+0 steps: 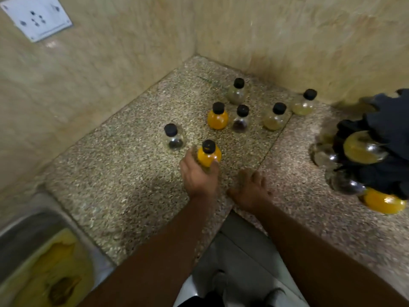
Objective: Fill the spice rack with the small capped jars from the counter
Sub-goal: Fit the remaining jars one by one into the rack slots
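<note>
Several small round glass jars with black caps stand on the speckled stone counter (124,173) in a corner. My left hand (199,173) grips a jar of orange powder (208,154) near the counter's front. My right hand (250,189) rests flat on the counter, holding nothing. A second orange jar (217,116) stands further back, beside a dark-spice jar (240,119). A jar with dark contents (173,137) stands left of my left hand. Pale-filled jars (274,117) (303,103) (236,91) stand near the wall. At the right edge a black spice rack (380,151) holds several jars lying on their sides.
Beige tiled walls meet behind the jars. A white wall socket (36,17) sits at the upper left. A steel sink (33,240) with yellow residue lies at the lower left. The counter's inner corner edge drops to the floor between my forearms.
</note>
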A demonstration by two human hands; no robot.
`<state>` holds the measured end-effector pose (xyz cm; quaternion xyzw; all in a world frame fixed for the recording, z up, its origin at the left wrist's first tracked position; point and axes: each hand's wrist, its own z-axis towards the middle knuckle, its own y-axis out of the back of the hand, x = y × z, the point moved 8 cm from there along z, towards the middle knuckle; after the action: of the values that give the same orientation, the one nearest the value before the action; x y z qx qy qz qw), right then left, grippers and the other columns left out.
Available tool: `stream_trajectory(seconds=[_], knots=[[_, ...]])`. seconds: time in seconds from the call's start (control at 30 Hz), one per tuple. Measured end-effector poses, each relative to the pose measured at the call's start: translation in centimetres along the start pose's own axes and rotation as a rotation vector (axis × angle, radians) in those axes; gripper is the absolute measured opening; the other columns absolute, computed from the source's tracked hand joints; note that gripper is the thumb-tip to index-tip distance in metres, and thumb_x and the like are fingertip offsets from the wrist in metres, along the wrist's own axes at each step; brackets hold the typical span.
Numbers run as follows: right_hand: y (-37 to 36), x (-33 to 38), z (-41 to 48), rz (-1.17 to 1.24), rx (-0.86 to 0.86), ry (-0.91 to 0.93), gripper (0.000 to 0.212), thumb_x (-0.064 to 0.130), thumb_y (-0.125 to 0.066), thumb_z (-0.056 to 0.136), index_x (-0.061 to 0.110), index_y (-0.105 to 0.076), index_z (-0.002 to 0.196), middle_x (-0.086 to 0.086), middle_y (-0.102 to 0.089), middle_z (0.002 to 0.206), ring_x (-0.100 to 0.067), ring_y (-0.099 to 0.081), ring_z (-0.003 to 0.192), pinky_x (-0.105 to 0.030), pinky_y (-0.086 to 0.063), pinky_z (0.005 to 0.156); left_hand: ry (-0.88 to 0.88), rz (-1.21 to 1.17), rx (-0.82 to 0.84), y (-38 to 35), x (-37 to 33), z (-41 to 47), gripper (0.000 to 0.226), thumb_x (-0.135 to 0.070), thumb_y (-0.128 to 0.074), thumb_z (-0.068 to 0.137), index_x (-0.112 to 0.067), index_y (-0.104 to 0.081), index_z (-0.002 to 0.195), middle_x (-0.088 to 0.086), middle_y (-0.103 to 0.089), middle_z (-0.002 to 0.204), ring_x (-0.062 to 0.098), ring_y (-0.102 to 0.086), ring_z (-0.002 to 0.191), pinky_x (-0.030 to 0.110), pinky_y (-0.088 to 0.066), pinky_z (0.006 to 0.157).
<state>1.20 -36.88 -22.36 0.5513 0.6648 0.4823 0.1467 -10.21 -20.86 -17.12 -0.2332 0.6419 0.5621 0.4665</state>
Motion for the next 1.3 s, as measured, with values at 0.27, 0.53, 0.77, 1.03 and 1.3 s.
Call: stream_trajectory(seconds=[0.27, 0.53, 0.77, 1.03, 1.3], knots=[[-2.7, 0.7, 0.7, -0.093, 0.025, -0.015, 0.104, 0.085, -0.044, 0.08, 0.04, 0.008, 0.158, -0.013, 0.025, 0.166, -0.044, 0.025, 0.149, -0.071, 0.004, 0.114, -0.225, 0.181, 0.257, -1.7, -1.4, 4.4, 0.054, -0.047, -0.061, 0.088, -0.03, -0.053, 0.139, -0.003, -0.061, 0.134, 0.024, -0.053, 0.125, 0.043, -0.048, 0.101], [-2.1, 0.7, 0.9, -0.066, 0.027, 0.031, 0.098, 0.084, -0.044, 0.082, 0.043, 0.002, 0.158, -0.012, 0.02, 0.167, -0.045, 0.021, 0.15, -0.074, 0.002, 0.112, -0.268, 0.248, 0.288, -2.3, -1.9, 4.4, 0.054, -0.04, -0.071, 0.087, -0.025, -0.053, 0.136, 0.001, -0.061, 0.13, 0.022, -0.049, 0.123, 0.04, -0.048, 0.096], [4.1, -2.7, -1.2, 0.36, -0.269, 0.047, 0.071, 0.048, -0.058, 0.096, 0.026, -0.029, 0.157, -0.01, -0.044, 0.156, -0.032, -0.048, 0.136, -0.041, -0.042, 0.107, -0.36, 0.318, 0.399, -5.1, -4.5, 1.2, 0.044, -0.052, -0.069, 0.079, -0.022, -0.067, 0.112, 0.003, -0.06, 0.107, 0.025, -0.052, 0.105, 0.041, -0.051, 0.084], [11.9, -13.0, -6.2, 0.84, -0.664, -0.186, 0.043, 0.042, -0.059, 0.098, 0.02, -0.062, 0.135, -0.001, -0.067, 0.126, -0.02, -0.061, 0.116, -0.026, -0.043, 0.09, -0.605, 0.154, 0.651, -11.8, -14.9, -7.0, 0.045, -0.05, -0.074, 0.078, -0.021, -0.069, 0.112, 0.004, -0.063, 0.106, 0.022, -0.056, 0.102, 0.031, -0.046, 0.08], [18.1, -23.6, -11.4, 1.293, -0.921, -0.338, 0.05, 0.06, -0.062, 0.086, 0.012, -0.072, 0.077, -0.01, -0.075, 0.084, -0.032, -0.07, 0.086, -0.047, -0.059, 0.082, -0.808, -0.02, 0.854, -17.1, -25.3, -15.8, 0.042, -0.045, -0.077, 0.073, -0.022, -0.071, 0.108, -0.003, -0.065, 0.102, 0.015, -0.062, 0.094, 0.034, -0.054, 0.079]])
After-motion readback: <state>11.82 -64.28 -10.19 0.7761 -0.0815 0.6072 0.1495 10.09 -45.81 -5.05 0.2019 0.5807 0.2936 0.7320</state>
